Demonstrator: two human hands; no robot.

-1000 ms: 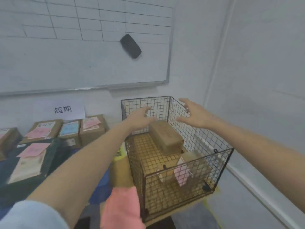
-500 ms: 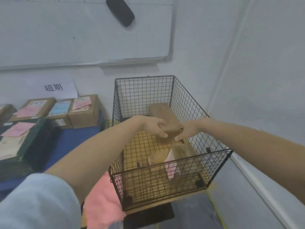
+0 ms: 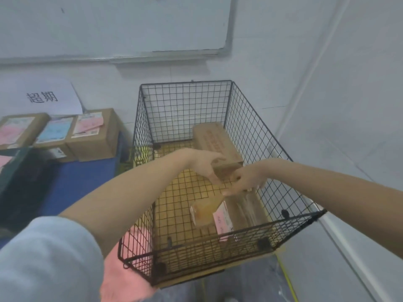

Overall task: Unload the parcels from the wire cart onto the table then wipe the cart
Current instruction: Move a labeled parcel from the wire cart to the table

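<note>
Reaching into the wire cart (image 3: 144, 131), I had both hands at the near end of the long parcel (image 3: 214, 140). It lay against the cart's right wall, its long axis running straight away from me toward the back mesh, so only its near end face was within easy reach. The left hand (image 3: 206, 165) was wrapped over the near-left corner, fingers curled down the end face. The right hand (image 3: 246, 178) was curled round the near-right corner, lower down, and the two hands were almost touching. Neither was clearly nearer; both held the same end. Below them lay a pink-labelled parcel (image 3: 222, 216), not yet unloaded. The table (image 3: 87, 175) stood to the left, beyond the cart's left wall. I judged the parcel had to rise over the rim and swing leftward. With both grips at one end, I expected the far end to droop.
</note>
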